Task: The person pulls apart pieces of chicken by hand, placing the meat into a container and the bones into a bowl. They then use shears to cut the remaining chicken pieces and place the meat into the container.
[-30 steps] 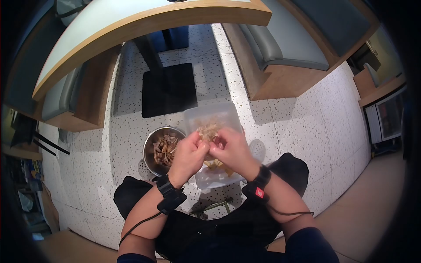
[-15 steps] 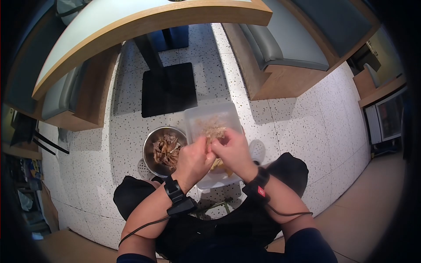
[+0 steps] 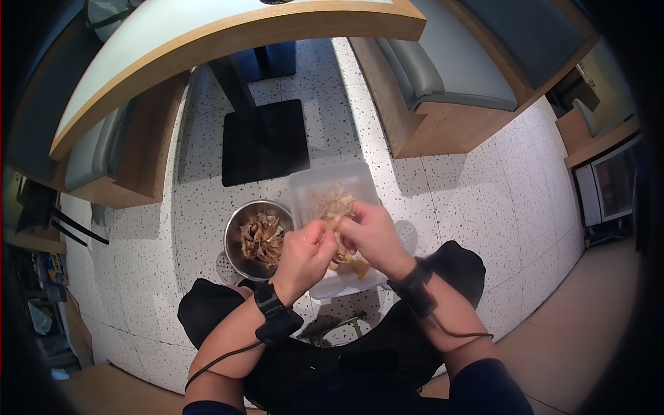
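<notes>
Over a translucent plastic box (image 3: 304, 181), my left hand (image 3: 309, 250) and my right hand (image 3: 373, 238) work close together, fingers pinched around a pale yellowish piece of what looks like meat (image 3: 335, 225). Most of it is covered by the fingers. Beyond my hands, a heap of pale, stringy shreds (image 3: 339, 200) lies in the box. Yellowish pieces (image 3: 360, 268) lie in its near end, below my hands. Left of the box, near my left hand, stands a round steel bowl (image 3: 233, 238) with brown, bony-looking meat scraps (image 3: 263, 238) in it.
The box and bowl are low, between my knees, above a speckled tile floor (image 3: 484, 200). A wood-edged table (image 3: 228, 34) stands ahead on a black base plate (image 3: 266, 142). Padded benches (image 3: 463, 76) flank it. A shoe (image 3: 406, 238) shows right of the box.
My hands have drawn slightly apart and shifted a little, still pinching. More of the yellowish pieces in the near end of the box now shows. The bowl stays in place.
</notes>
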Tool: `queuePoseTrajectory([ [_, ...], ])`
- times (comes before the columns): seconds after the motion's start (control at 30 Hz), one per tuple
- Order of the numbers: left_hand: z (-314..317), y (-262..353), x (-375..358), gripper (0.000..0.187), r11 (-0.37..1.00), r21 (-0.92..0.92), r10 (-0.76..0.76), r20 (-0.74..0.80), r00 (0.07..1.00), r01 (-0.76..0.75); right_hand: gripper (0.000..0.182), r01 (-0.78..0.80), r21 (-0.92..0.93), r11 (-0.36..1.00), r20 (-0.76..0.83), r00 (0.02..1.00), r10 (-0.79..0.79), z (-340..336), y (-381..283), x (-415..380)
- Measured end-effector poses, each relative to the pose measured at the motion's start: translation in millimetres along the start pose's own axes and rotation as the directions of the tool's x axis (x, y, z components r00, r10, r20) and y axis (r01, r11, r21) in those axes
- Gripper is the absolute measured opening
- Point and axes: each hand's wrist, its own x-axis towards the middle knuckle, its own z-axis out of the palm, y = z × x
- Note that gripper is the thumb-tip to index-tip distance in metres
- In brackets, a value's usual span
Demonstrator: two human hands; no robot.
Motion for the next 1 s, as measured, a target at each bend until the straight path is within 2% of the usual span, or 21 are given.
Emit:
queuePoseTrajectory([
  [0.07,-6.5,2.5,5.8,0.018,0.999,-0.045,-0.029,0.021,0.999,0.030,0.020,-0.038,0.049,0.998,0.023,0.999,0.036,-1.2,-3.1,-0.6],
  [0.1,-9.2,3.5,8.9,0.018,0.994,-0.089,-0.057,0.042,0.997,0.060,0.021,-0.022,0.001,1.000,0.021,1.000,0.022,-1.8,-4.4,0.3],
  [0.17,-9.5,2.6,10.6,0.019,0.997,-0.066,-0.042,0.023,0.999,0.044,0.021,-0.005,-0.046,0.999,0.023,1.000,0.006,-2.3,-1.6,1.3],
  [0.23,-8.6,-2.7,11.3,0.020,0.999,-0.042,-0.030,0.007,1.000,0.030,0.019,0.262,-0.313,0.913,0.022,0.963,-0.269,-1.6,6.9,1.5],
  [0.27,-8.2,-8.2,11.9,0.021,0.996,-0.072,-0.048,0.002,0.999,0.048,0.019,0.262,-0.313,0.913,0.022,0.963,-0.269,-2.0,8.1,0.3],
  [0.33,-8.0,-10.4,12.1,0.022,0.993,-0.103,-0.067,-0.003,0.998,0.066,0.020,0.406,-0.477,0.779,0.059,0.899,-0.433,-0.7,3.8,-2.6],
  [0.4,-8.5,-9.0,12.4,0.024,0.979,-0.182,-0.094,-0.002,0.996,0.092,0.021,0.434,-0.443,0.784,0.058,0.887,-0.458,-0.1,7.6,-0.5],
  [0.47,-10.9,-8.6,12.6,0.024,0.986,-0.131,-0.104,0.019,0.994,0.105,0.021,0.462,-0.408,0.787,0.059,0.874,-0.483,-0.3,11.8,0.9],
  [0.53,-12.6,-5.6,12.7,0.025,0.990,-0.079,-0.115,0.042,0.993,0.118,0.023,0.273,-0.301,0.914,0.038,0.961,-0.274,-1.5,16.2,0.2],
  [0.6,-13.1,0.7,12.5,0.024,0.980,0.190,0.059,0.020,0.998,-0.062,0.024,0.223,-0.279,0.934,0.035,0.974,-0.222,-1.3,22.6,2.2],
  [0.67,-10.5,1.7,11.9,0.023,0.972,0.210,0.101,0.024,0.995,-0.103,0.025,0.171,-0.257,0.951,0.031,0.985,-0.168,-1.9,22.0,1.8],
  [0.73,-9.4,3.4,11.1,0.022,0.963,0.230,0.140,0.030,0.990,-0.143,0.016,0.082,-0.259,0.962,0.088,0.994,-0.061,-1.1,8.5,-1.9],
  [0.8,-10.4,7.4,10.0,0.020,0.934,0.292,0.202,0.043,0.978,-0.206,0.020,0.115,-0.250,0.961,0.062,0.993,-0.103,0.2,14.0,-0.9],
  [0.83,-11.5,7.6,10.0,0.020,0.934,0.292,0.201,0.042,0.979,-0.205,0.024,0.150,-0.241,0.959,0.036,0.989,-0.146,1.3,14.9,-0.3],
  [0.87,-13.4,7.3,10.3,0.018,0.960,0.215,0.167,0.063,0.984,-0.177,0.024,0.149,-0.242,0.959,0.037,0.989,-0.144,-0.9,12.5,-1.3],
  [0.9,-15.8,7.2,10.7,0.016,0.980,0.138,0.134,0.086,0.987,-0.145,0.018,0.091,-0.138,0.986,0.115,0.990,-0.076,-4.1,2.9,-3.9],
  [0.93,-19.2,8.5,11.3,0.016,0.980,0.138,0.133,0.085,0.987,-0.144,0.013,0.024,-0.037,0.999,0.199,0.980,-0.016,-6.4,-3.6,-5.3],
  [1.0,-25.5,12.6,12.4,0.015,0.986,0.077,0.134,0.135,0.982,-0.146,0.012,0.021,-0.022,1.000,0.217,0.976,-0.016,-8.0,-6.3,-5.4],
])
